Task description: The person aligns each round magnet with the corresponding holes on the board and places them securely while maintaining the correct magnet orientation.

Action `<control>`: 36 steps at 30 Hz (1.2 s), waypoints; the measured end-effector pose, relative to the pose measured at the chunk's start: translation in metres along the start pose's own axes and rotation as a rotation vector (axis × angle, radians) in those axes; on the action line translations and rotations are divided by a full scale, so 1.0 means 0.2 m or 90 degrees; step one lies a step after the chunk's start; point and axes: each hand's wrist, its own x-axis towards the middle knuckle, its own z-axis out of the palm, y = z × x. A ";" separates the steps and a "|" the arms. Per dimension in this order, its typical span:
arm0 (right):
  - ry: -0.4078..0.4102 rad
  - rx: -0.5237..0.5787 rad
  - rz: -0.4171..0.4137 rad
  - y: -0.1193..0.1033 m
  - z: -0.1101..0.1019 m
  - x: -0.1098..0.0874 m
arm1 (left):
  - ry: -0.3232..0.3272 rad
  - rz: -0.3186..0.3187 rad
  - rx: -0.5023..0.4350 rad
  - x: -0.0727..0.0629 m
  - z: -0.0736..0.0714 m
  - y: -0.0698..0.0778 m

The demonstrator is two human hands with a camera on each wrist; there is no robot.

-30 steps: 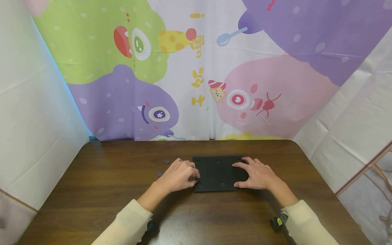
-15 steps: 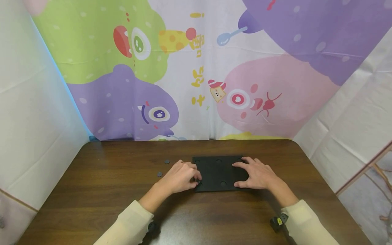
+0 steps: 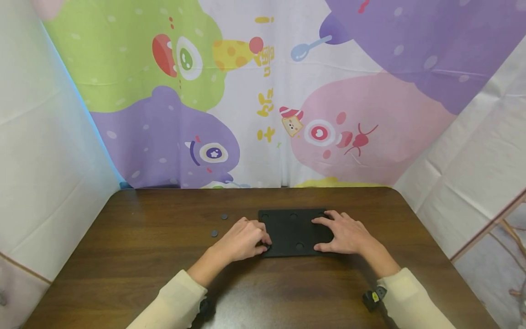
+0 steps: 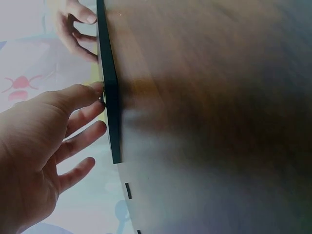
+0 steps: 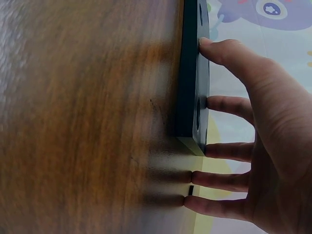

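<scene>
A flat black board [image 3: 287, 233] with round recesses along its edges lies on the table. My left hand [image 3: 246, 240] is over its near left corner, thumb and index finger pinching a small dark disc [image 3: 268, 247] at the recess there. In the left wrist view, only a sliver of that disc shows between the fingertips; the other fingers are loosely bent. My right hand [image 3: 345, 234] rests on the board's right end with fingers spread, thumb touching its top. In the right wrist view, two outer fingers of the right hand [image 5: 273, 141] reach past the board's end to the table.
Two dark discs, a farther one [image 3: 224, 216] and a nearer one [image 3: 214, 233], lie on the wooden table [image 3: 263, 292] left of the board. A small dark piece [image 5: 191, 190] is beyond the board's right end. A patterned curtain [image 3: 263, 169] hangs behind the table.
My left hand has moved slightly right and toward me, bringing the disc from the board's left edge to the near left recess. The right hand and the board stay put.
</scene>
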 end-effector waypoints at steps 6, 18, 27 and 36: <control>-0.002 0.000 -0.001 0.00 0.00 0.00 | 0.001 0.005 0.000 0.00 0.00 0.00; 0.000 -0.001 -0.001 0.00 0.00 0.00 | 0.003 0.012 -0.021 0.00 0.00 0.00; 0.000 0.000 0.000 0.00 0.00 0.00 | 0.010 0.013 -0.024 -0.01 -0.01 0.01; 0.001 -0.004 -0.004 0.00 0.00 0.00 | 0.004 0.012 -0.031 -0.01 0.00 0.01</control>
